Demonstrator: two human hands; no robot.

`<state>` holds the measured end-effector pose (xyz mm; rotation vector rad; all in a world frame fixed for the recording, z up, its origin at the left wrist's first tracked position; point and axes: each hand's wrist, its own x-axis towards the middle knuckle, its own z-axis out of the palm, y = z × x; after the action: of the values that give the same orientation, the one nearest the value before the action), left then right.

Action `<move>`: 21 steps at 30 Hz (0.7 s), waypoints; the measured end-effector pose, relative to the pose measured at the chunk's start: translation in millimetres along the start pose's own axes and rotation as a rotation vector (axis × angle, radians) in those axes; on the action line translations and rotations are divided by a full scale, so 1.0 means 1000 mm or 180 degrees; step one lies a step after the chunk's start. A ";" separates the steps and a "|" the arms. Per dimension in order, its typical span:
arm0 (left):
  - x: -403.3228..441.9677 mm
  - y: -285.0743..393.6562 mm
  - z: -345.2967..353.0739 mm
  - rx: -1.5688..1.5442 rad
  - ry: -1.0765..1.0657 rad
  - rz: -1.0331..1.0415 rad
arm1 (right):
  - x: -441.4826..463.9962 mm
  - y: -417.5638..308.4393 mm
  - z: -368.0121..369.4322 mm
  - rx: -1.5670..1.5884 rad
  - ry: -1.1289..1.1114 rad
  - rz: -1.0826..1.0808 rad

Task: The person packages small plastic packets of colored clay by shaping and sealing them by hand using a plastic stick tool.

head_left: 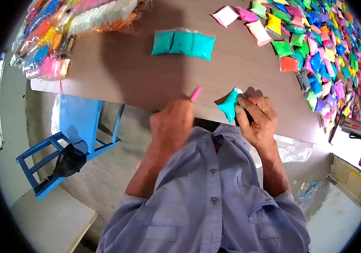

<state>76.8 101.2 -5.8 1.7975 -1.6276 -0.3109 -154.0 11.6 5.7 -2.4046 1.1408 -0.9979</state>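
My right hand [259, 118] pinches a small teal clay packet [229, 104] between thumb and fingers at the table's near edge. My left hand [172, 124], smeared by motion, is closed, and a short pink stick [196, 93] pokes up out of it; the rest of the stick is hidden in the fist. Beyond both hands, a joined row of three teal packets [183, 43] lies flat on the brown table [146, 80].
A big heap of small colourful packets [315, 59] covers the table's right side, with a metal flask [356, 128] near it. Bundled clear plastic bags [49, 38] lie at far left. A blue chair [79, 122] with a black cloth item [68, 160] stands left.
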 end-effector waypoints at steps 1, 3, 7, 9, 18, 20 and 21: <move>0.002 -0.007 -0.005 0.0226 0.0232 -0.0089 | -0.001 0.000 0.001 -0.0011 0.0032 0.0030; 0.003 -0.023 -0.016 0.0089 0.0407 -0.0233 | -0.004 -0.001 0.000 0.0010 -0.0006 0.0086; 0.015 -0.051 -0.041 0.0020 0.0817 -0.0650 | -0.004 -0.012 -0.003 -0.0063 0.0091 -0.0043; 0.024 -0.064 -0.050 0.0035 0.0982 -0.0745 | -0.011 -0.018 -0.001 -0.0207 -0.0072 -0.0194; 0.070 -0.126 -0.077 0.0030 0.1544 -0.0827 | -0.020 -0.036 0.005 -0.0458 -0.0516 -0.0167; 0.072 -0.128 -0.075 -0.0068 0.1571 -0.0942 | -0.014 -0.040 0.008 -0.0612 -0.0547 -0.0065; 0.074 -0.128 -0.074 -0.0147 0.1569 -0.0993 | -0.013 -0.041 0.009 -0.0622 -0.0562 -0.0095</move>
<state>235.1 52.4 -11.6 1.9042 -0.9951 -0.0324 -130.4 47.2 14.3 -2.6080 1.1901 -0.6935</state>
